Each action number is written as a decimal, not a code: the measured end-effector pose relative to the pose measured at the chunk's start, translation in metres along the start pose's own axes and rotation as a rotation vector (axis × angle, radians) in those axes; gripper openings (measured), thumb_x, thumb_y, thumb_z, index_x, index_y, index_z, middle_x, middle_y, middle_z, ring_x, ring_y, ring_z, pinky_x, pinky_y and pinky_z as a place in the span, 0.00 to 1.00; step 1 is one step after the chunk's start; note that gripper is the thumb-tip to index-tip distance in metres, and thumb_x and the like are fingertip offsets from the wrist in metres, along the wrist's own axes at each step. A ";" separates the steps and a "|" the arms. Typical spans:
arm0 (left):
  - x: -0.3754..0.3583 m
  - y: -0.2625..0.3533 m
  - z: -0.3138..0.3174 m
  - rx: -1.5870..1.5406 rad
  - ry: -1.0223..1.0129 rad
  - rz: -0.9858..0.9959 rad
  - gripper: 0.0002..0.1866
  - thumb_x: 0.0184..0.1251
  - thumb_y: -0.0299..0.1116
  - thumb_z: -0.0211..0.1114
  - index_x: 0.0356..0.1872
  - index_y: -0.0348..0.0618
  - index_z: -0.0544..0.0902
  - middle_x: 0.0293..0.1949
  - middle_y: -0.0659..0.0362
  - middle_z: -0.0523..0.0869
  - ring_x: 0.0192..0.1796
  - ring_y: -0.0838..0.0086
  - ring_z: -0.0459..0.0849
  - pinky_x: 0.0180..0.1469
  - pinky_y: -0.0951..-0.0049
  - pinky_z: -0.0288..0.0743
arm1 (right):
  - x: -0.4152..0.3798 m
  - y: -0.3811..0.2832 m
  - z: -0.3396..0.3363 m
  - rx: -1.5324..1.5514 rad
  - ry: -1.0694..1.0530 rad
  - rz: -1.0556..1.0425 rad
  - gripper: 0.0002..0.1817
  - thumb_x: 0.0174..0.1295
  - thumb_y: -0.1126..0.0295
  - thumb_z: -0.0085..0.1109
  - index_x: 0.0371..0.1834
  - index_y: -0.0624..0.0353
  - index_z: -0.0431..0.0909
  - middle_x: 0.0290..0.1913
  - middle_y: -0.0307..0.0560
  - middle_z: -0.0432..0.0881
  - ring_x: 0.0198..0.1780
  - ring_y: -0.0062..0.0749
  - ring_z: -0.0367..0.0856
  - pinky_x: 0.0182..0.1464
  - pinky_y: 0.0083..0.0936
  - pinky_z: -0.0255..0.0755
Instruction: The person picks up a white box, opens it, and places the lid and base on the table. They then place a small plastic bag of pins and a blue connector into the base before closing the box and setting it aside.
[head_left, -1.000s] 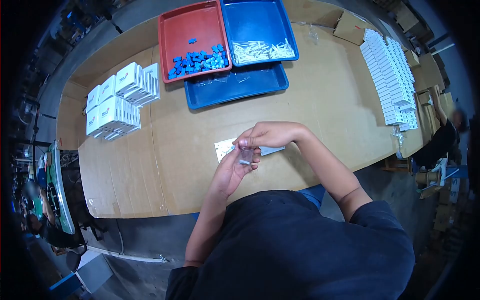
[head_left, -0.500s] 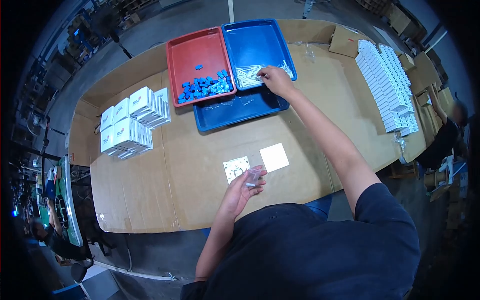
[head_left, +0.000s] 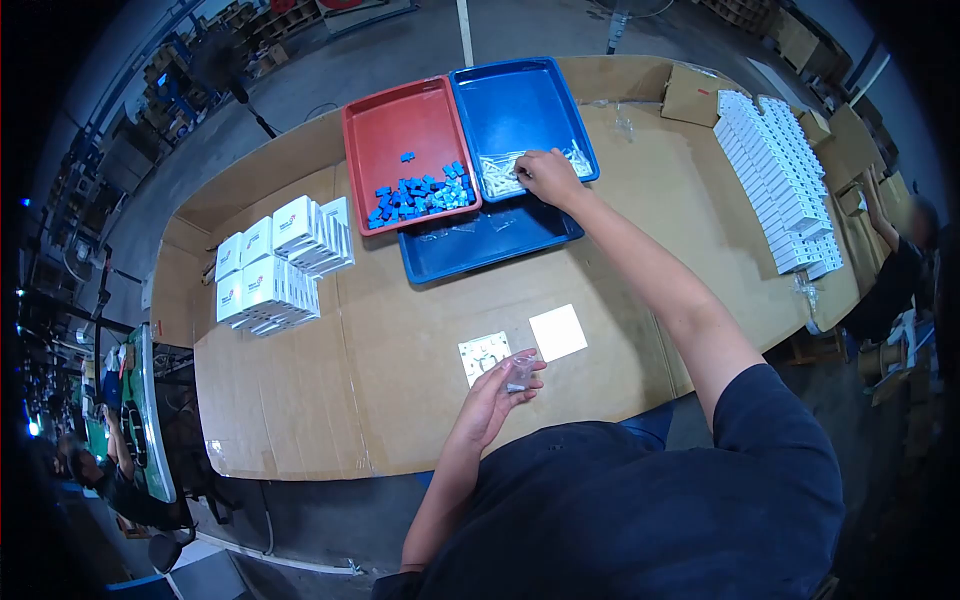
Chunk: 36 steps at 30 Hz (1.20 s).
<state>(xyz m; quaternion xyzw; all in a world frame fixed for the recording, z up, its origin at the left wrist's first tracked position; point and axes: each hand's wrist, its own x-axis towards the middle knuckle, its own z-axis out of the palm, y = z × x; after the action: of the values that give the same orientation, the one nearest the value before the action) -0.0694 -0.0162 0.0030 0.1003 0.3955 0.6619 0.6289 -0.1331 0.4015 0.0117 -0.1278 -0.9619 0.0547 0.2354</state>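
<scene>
My left hand (head_left: 487, 402) is closed around a small clear plastic bag (head_left: 519, 375), with something small and whitish at its bottom. Just beyond it lies a white panel with cut-outs (head_left: 484, 354), partly covered by my fingers. A plain white square (head_left: 558, 332) rests to the right of that. My right hand (head_left: 549, 177) reaches into the blue tray (head_left: 515, 95), its fingers bent together over the heap of small white plug-like pieces (head_left: 497, 174). Whether a piece is between those fingertips is hidden.
A red tray (head_left: 402, 120) holds small blue parts (head_left: 420, 197). Under both trays sits another blue tray (head_left: 490, 247). White boxes (head_left: 268, 262) stand stacked at left, and long stacks of white boxes (head_left: 770, 175) at right. A person (head_left: 890, 255) is beyond the right edge, another (head_left: 110, 470) at far left.
The whole view has shifted slightly, so the table sits lower and further right. My right hand stays over the white pieces, and my left hand still holds the bag.
</scene>
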 end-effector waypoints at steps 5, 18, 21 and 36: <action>0.002 -0.002 -0.001 0.012 0.034 0.026 0.28 0.91 0.45 0.45 0.75 0.31 0.72 0.63 0.46 0.85 0.57 0.66 0.87 0.61 0.65 0.83 | -0.003 0.011 0.004 0.562 0.165 0.338 0.09 0.64 0.67 0.72 0.46 0.52 0.90 0.44 0.46 0.91 0.42 0.34 0.87 0.44 0.31 0.75; 0.010 -0.003 0.000 -0.064 0.054 0.048 0.25 0.89 0.42 0.50 0.72 0.32 0.75 0.60 0.48 0.87 0.57 0.66 0.88 0.60 0.66 0.84 | -0.052 -0.054 -0.139 1.807 0.276 0.575 0.09 0.73 0.72 0.68 0.54 0.59 0.85 0.46 0.40 0.88 0.37 0.19 0.79 0.42 0.22 0.75; 0.022 -0.003 0.002 -0.082 0.072 0.055 0.26 0.90 0.43 0.50 0.72 0.30 0.74 0.59 0.48 0.87 0.55 0.64 0.88 0.60 0.64 0.84 | -0.070 -0.056 -0.134 1.868 0.259 0.571 0.10 0.71 0.72 0.69 0.53 0.59 0.85 0.45 0.40 0.88 0.37 0.18 0.80 0.41 0.20 0.75; 0.027 0.007 0.006 -0.210 0.045 0.041 0.26 0.89 0.48 0.51 0.69 0.36 0.78 0.59 0.50 0.88 0.53 0.70 0.86 0.60 0.67 0.80 | -0.194 -0.156 -0.084 1.429 -0.152 0.720 0.08 0.69 0.74 0.71 0.48 0.64 0.87 0.36 0.34 0.86 0.33 0.13 0.77 0.38 0.15 0.71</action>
<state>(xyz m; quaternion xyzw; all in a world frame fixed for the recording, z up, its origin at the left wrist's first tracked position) -0.0761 0.0118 0.0017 0.0271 0.3358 0.7143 0.6134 0.0376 0.2026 0.0269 -0.2444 -0.6077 0.7381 0.1619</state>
